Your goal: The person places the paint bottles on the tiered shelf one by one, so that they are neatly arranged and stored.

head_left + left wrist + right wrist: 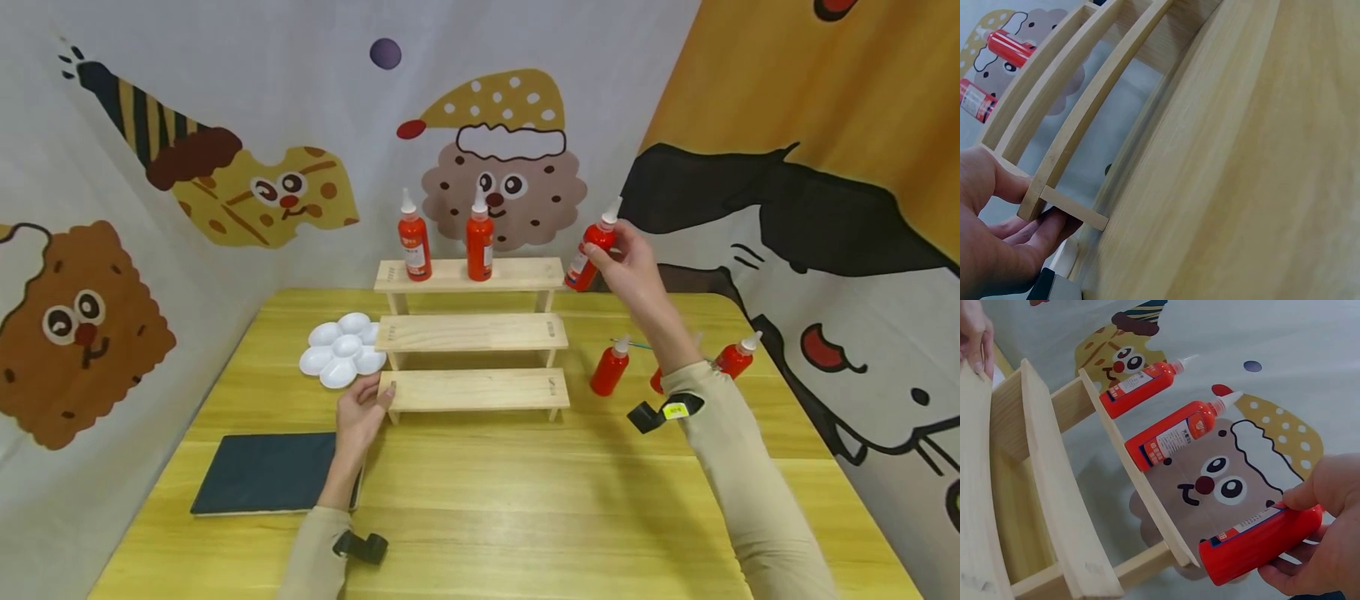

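Note:
My right hand (634,265) grips a red paint bottle (1260,545) with a white nozzle, thumb on one side and fingers on the other. In the head view the bottle is tilted at the right end of the top step of a three-step wooden rack (472,332). Two more red bottles, the left one (415,246) and the middle one (480,242), stand upright on that top step. My left hand (362,414) pinches the left end of the lowest step, thumb above and fingers below, as the left wrist view shows.
A white flower-shaped palette (322,352) lies left of the rack, and a dark flat book-like pad (264,473) lies nearer on the table (480,517). Right of the rack are a red bottle (609,372), another red bottle (733,360), one partly behind my arm, and a thin brush (640,344).

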{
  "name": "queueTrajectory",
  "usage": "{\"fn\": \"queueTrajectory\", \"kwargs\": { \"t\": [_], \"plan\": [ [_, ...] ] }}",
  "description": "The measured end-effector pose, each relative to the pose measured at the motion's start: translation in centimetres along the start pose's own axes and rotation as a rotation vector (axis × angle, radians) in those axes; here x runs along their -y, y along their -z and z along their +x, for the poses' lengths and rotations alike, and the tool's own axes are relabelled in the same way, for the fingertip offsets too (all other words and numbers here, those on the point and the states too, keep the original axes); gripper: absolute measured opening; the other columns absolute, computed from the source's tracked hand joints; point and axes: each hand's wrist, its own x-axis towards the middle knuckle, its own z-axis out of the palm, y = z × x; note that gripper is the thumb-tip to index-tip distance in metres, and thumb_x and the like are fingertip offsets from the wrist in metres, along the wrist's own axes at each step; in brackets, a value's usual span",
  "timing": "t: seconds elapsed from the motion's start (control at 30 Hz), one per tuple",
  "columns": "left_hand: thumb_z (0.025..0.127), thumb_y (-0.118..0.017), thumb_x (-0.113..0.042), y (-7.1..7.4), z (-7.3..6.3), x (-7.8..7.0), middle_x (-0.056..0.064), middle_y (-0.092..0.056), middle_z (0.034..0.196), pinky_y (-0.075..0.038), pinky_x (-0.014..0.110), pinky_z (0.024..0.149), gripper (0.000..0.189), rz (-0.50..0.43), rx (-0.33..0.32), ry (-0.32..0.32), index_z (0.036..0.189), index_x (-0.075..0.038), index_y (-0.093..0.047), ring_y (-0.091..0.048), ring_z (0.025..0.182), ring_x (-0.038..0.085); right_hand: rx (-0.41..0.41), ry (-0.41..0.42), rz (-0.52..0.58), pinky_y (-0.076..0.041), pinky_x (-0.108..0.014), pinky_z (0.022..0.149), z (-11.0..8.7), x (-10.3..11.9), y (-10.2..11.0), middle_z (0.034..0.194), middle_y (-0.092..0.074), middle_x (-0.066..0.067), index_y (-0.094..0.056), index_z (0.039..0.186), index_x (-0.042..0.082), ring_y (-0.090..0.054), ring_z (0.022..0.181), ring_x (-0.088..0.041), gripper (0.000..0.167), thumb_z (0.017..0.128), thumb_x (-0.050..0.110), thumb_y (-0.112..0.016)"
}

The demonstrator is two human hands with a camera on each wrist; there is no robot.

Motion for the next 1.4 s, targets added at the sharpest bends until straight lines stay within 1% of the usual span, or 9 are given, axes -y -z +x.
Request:
{"fn": "queueTrajectory", "kwargs": {
  "t": [0.1,0.2,0.37,0.63,0.9,1.03,1.13,1.27,1.4],
  "plan": [
    [0.095,-0.068,-0.007,0.1,0.1,-0.2,0.028,-0.063,0.13,-0.05,0.007,0.075,0.04,-0.005,0.005,0.0,0.132,0.003,-0.062,-0.063,0.117,0.037,0.001,0.0,-0.001,-0.047,-0.046,0.111,1.0,0.3,-0.8,0.145,-0.051,-0.02,-0.041,0.147,0.002,-0.053,0.127,-0.034,0.051,0.103,0.02,-0.059],
    [0.095,-0.068,-0.006,0.2,0.1,-0.3,0.028,-0.063,0.13,-0.05,0.007,0.075,0.04,-0.005,0.005,0.002,0.133,0.003,-0.062,-0.063,0.117,0.035,0.012,-0.018,-0.01,-0.047,-0.046,0.111,1.9,0.6,-1.6,0.146,-0.051,-0.019,-0.04,0.149,0.003,-0.052,0.129,-0.033,0.053,0.103,0.021,-0.06],
    [0.095,-0.068,-0.007,0.1,0.0,-0.2,0.028,-0.063,0.131,-0.05,0.007,0.075,0.04,0.001,0.001,0.008,0.133,0.003,-0.063,-0.063,0.119,0.036,0.034,-0.04,-0.015,-0.043,-0.045,0.115,3.1,0.9,-3.0,0.147,-0.05,-0.017,-0.04,0.15,0.005,-0.05,0.13,-0.032,0.053,0.103,0.02,-0.06],
    [0.094,-0.069,-0.007,0.1,0.2,-0.2,0.027,-0.064,0.129,-0.05,0.007,0.074,0.04,0.008,-0.013,0.015,0.132,0.003,-0.063,-0.064,0.117,0.036,0.044,-0.053,-0.028,-0.042,-0.044,0.116,4.3,1.4,-4.7,0.145,-0.052,-0.017,-0.044,0.145,0.004,-0.05,0.129,-0.031,0.049,0.101,0.017,-0.062],
    [0.094,-0.069,-0.008,0.1,0.2,0.0,0.027,-0.064,0.13,-0.05,0.007,0.074,0.041,0.01,-0.005,0.027,0.133,0.002,-0.063,-0.064,0.119,0.039,0.06,-0.044,-0.067,-0.047,-0.047,0.111,4.8,1.5,-5.6,0.145,-0.051,-0.019,-0.043,0.146,0.004,-0.052,0.129,-0.034,0.052,0.1,0.015,-0.064],
    [0.094,-0.069,-0.007,0.0,0.2,0.0,0.028,-0.063,0.131,-0.05,0.006,0.074,0.042,0.002,-0.002,0.029,0.134,0.002,-0.062,-0.063,0.119,0.039,0.078,-0.024,-0.074,-0.048,-0.048,0.11,4.8,1.6,-5.7,0.145,-0.051,-0.02,-0.043,0.147,0.003,-0.053,0.13,-0.035,0.053,0.1,0.015,-0.064],
    [0.094,-0.069,-0.007,-0.1,0.3,0.0,0.028,-0.063,0.131,-0.05,0.006,0.074,0.042,0.002,-0.001,0.026,0.134,0.003,-0.061,-0.063,0.119,0.04,0.088,-0.022,-0.087,-0.046,-0.048,0.112,4.6,1.8,-5.5,0.146,-0.05,-0.019,-0.042,0.148,0.004,-0.052,0.132,-0.035,0.055,0.099,0.017,-0.065],
    [0.094,-0.069,-0.008,-0.1,0.3,0.0,0.028,-0.063,0.131,-0.05,0.006,0.074,0.042,0.004,0.002,0.03,0.134,0.003,-0.061,-0.063,0.119,0.039,0.1,-0.028,-0.101,-0.042,-0.047,0.116,4.3,1.9,-4.7,0.15,-0.048,-0.018,-0.04,0.149,0.006,-0.049,0.136,-0.035,0.058,0.099,0.02,-0.065],
    [0.095,-0.069,-0.008,0.0,0.4,0.1,0.027,-0.063,0.131,-0.05,0.006,0.074,0.042,-0.001,0.001,0.03,0.134,0.002,-0.061,-0.063,0.117,0.034,0.082,-0.015,-0.109,-0.041,-0.047,0.116,4.0,1.7,-3.6,0.151,-0.047,-0.019,-0.041,0.149,0.004,-0.047,0.138,-0.036,0.058,0.099,0.021,-0.065]
  ]
}}
